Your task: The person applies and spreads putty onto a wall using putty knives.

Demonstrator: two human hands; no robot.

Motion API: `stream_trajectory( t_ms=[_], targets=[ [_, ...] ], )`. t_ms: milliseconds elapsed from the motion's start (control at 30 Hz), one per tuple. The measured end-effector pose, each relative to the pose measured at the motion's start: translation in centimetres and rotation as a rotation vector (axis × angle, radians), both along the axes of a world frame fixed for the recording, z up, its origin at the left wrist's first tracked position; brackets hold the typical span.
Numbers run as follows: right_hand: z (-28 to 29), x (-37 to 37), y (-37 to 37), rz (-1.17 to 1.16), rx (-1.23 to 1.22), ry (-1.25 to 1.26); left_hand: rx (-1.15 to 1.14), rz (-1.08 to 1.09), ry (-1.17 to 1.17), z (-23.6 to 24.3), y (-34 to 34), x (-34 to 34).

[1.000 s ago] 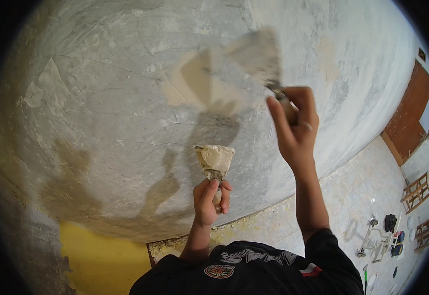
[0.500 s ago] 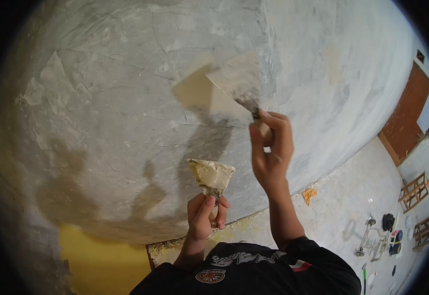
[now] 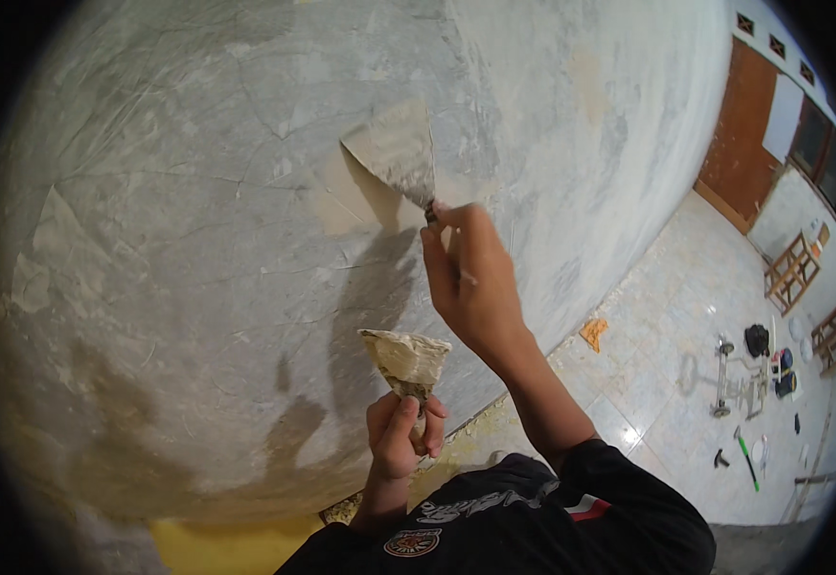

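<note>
My right hand [image 3: 475,273] is closed round the handle of a wide putty knife [image 3: 394,153], whose broad blade lies at or close to the wall [image 3: 197,230]; exact contact cannot be told. Under and beside the blade, a beige patch of filler [image 3: 341,206] shows on the grey plaster. Lower down, my left hand [image 3: 401,431] grips a second, smaller putty knife [image 3: 406,362] by its handle, blade upward. Thick cream filler coats that blade, which stands apart from the wide one.
A yellow area [image 3: 245,544] lies at the wall's foot. Along the tiled floor [image 3: 648,335] at right are an orange scrap [image 3: 593,334], a wheeled metal frame [image 3: 744,379], a green-handled tool [image 3: 747,460] and wooden racks [image 3: 791,273]. A brown door [image 3: 739,134] stands beyond.
My right hand has carried the wide putty knife leftward across the patch, its blade now more upright. My left hand keeps its hold on the loaded knife. The view has shifted somewhat.
</note>
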State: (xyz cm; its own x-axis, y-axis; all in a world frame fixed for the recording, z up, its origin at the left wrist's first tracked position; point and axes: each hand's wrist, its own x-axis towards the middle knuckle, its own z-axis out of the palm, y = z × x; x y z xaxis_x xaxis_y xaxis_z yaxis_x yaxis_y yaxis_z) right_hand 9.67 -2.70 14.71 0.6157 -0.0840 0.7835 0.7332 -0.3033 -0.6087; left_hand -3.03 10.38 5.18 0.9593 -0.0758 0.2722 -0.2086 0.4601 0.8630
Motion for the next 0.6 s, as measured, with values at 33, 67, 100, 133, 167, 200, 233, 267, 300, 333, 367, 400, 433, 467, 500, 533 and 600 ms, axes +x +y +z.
stream_trajectory(
  t_ms=[33,67,100,133,167,200,233,267,300,333,367,400,433,467,500,533,600],
  targets=[
    [-1.3,-0.1,0.0,-0.027,-0.036,0.008,0.041,-0.011,-0.027,0.1,0.0,0.0],
    [-2.7,-0.4,-0.2,-0.052,-0.073,0.017,0.08,-0.019,-0.054,0.3,0.2,-0.1],
    [-3.1,-1.0,-0.6,-0.059,-0.076,0.018,0.072,-0.031,-0.034,0.1,0.2,-0.3],
    [-3.5,-1.6,-1.0,-0.041,-0.023,0.085,0.069,-0.036,-0.033,0.1,0.4,-0.5],
    [-3.7,-1.9,-1.1,-0.02,0.029,0.151,0.076,-0.04,-0.026,0.0,0.5,-0.6],
    [-3.0,-1.9,-1.1,-0.029,0.029,0.155,0.085,-0.05,-0.017,-0.1,0.6,-0.7],
    [-1.6,-1.5,-0.7,-0.042,0.074,0.036,0.084,-0.06,-0.013,-0.2,0.6,-0.8],
    [-0.4,-0.6,-0.3,-0.054,0.117,-0.084,0.081,-0.066,-0.004,-0.3,0.5,-0.9],
    [0.4,0.5,0.4,-0.06,0.047,-0.081,0.081,-0.064,0.004,-0.4,0.6,-1.0],
    [0.1,0.3,0.4,-0.06,0.047,-0.077,0.081,-0.063,0.008,-0.5,0.5,-1.1],
    [-0.5,0.1,0.3,-0.068,-0.027,0.0,0.068,-0.055,0.013,-0.6,0.3,-1.1],
    [-1.3,-0.2,0.6,-0.069,-0.1,0.075,0.057,-0.04,0.016,-0.6,0.4,-1.3],
    [-2.7,-0.5,0.4,-0.043,-0.087,0.078,0.059,-0.026,0.016,-0.7,0.6,-1.3],
    [-3.4,-0.8,-0.3,-0.029,-0.085,0.075,0.086,-0.003,0.006,-0.8,0.9,-1.3],
    [-3.5,-1.4,-1.2,0.006,-0.03,0.076,0.109,0.016,0.0,-0.8,0.8,-1.4],
    [-3.2,-1.6,-1.6,0.041,0.024,0.078,0.109,0.028,0.001,-0.8,0.6,-1.2],
    [-1.6,-1.3,-2.3,0.04,0.075,0.116,0.204,0.213,-0.009,-0.5,-0.1,-0.9]
  ],
)
